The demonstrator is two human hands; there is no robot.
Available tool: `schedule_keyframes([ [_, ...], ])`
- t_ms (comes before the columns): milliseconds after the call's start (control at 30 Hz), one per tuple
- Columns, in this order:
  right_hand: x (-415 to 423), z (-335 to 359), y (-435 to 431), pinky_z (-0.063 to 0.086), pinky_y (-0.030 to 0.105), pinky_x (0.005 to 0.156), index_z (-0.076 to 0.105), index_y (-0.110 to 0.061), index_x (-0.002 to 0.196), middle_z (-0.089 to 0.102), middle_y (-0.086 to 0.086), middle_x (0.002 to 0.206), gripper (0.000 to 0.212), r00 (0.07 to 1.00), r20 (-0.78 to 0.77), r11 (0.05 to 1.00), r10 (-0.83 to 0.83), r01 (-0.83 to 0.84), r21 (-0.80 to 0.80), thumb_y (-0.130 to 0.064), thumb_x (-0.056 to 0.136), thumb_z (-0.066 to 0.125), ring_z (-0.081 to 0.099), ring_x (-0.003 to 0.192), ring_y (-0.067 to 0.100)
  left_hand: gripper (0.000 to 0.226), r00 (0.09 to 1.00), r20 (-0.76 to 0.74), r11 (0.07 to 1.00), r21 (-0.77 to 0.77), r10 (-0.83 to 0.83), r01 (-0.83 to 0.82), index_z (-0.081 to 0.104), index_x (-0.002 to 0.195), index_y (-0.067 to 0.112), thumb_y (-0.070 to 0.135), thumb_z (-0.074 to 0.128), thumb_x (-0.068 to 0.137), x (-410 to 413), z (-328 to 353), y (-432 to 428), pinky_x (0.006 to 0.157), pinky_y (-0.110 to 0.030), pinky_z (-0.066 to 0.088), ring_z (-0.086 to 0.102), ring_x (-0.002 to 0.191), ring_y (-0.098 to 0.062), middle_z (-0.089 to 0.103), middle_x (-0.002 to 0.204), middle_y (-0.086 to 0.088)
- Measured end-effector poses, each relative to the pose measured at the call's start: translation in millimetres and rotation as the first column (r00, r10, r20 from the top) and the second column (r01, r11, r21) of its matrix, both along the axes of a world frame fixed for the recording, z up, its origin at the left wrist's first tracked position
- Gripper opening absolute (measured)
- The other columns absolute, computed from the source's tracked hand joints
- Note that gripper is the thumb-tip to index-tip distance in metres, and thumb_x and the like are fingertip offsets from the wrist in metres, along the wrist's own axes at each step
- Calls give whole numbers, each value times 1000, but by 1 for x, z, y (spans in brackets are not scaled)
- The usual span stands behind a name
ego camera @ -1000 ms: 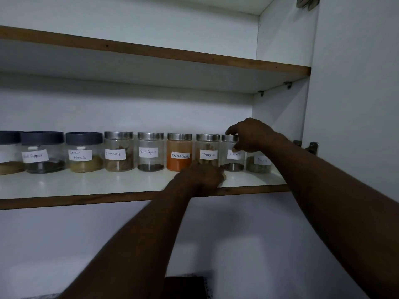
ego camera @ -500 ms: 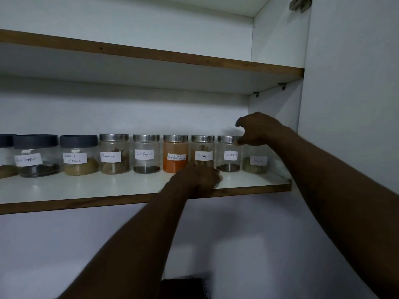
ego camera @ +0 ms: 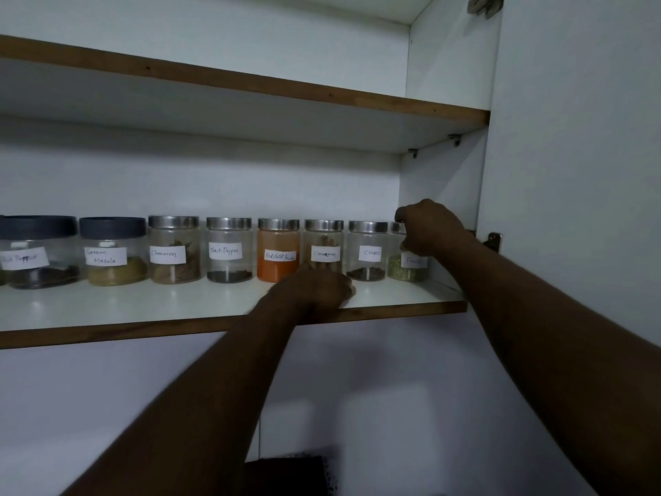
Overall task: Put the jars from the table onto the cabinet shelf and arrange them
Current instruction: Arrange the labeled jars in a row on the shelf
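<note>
Clear glass spice jars (ego camera: 229,250) stand upright in a row on the brown-edged white cabinet shelf (ego camera: 143,309), labels facing out. The right hand (ego camera: 429,227) curls its fingers round the lid of the rightmost jar of green flakes (ego camera: 407,272), covering part of its label. The left hand (ego camera: 314,289) rests on the shelf front; its fingers are hidden, so their grip cannot be told. The dark-lidded jar at far left (ego camera: 35,252) is cut off.

A row of jars (ego camera: 229,250) stands along the shelf's (ego camera: 143,309) back. The cloves jar (ego camera: 367,252) is second from the right. The end jar (ego camera: 407,270), perhaps fennel, stands by the side wall (ego camera: 436,180), with the right hand (ego camera: 429,227) on top. The left hand (ego camera: 314,288) rests on the shelf's front edge, before a cinnamon jar (ego camera: 323,241).
</note>
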State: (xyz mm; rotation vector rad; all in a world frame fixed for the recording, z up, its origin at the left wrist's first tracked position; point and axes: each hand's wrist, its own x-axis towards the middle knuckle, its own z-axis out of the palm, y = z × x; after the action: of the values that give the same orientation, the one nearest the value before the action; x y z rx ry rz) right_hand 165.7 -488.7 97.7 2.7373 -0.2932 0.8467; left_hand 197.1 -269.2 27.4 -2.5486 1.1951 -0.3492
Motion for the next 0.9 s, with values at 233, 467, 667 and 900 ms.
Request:
schedule_keyframes([
  [233, 4, -9, -6, 53, 40, 82, 62, -17, 132, 67, 13, 120, 54, 998, 54, 999, 25, -27, 31, -24, 81, 80, 64, 107, 30, 44, 999, -41, 997, -73, 2, -5, 45, 153, 17, 26, 40, 109, -2, 0, 1, 121, -49, 28, 30, 151, -28, 36, 163, -7],
  [467, 2, -10, -10, 54, 42, 91, 56, -15, 139, 65, 13, 127, 62, 999, 15, 998, 42, -43, 36, -27, 83, 79, 60, 115, 31, 49, 986, -105, 874, -459, 128, -162, 60, 139, 29, 53, 47, 98, -2, -9, 5, 109, -43, 42, 51, 134, -27, 58, 144, -1],
  [667, -9, -7, -1, 50, 48, 100, 37, -15, 152, 49, 15, 148, 80, 988, 108, 990, 112, -120, 70, -32, 85, 76, 51, 130, 36, 46, 977, -80, 684, -703, 199, -197, 74, 112, 29, 53, 48, 83, -9, -17, 10, 92, -45, 55, 59, 115, -31, 69, 118, -10],
  [900, -44, -44, 43, 53, 38, 80, 62, -22, 123, 68, 3, 113, 38, 848, 455, 938, 271, -339, 74, -36, 88, 69, 61, 102, 23, 31, 990, 2, 670, -736, 143, -95, 79, 97, 18, 35, 53, 93, -21, -14, 12, 80, -36, 58, 69, 90, -24, 76, 91, -5],
])
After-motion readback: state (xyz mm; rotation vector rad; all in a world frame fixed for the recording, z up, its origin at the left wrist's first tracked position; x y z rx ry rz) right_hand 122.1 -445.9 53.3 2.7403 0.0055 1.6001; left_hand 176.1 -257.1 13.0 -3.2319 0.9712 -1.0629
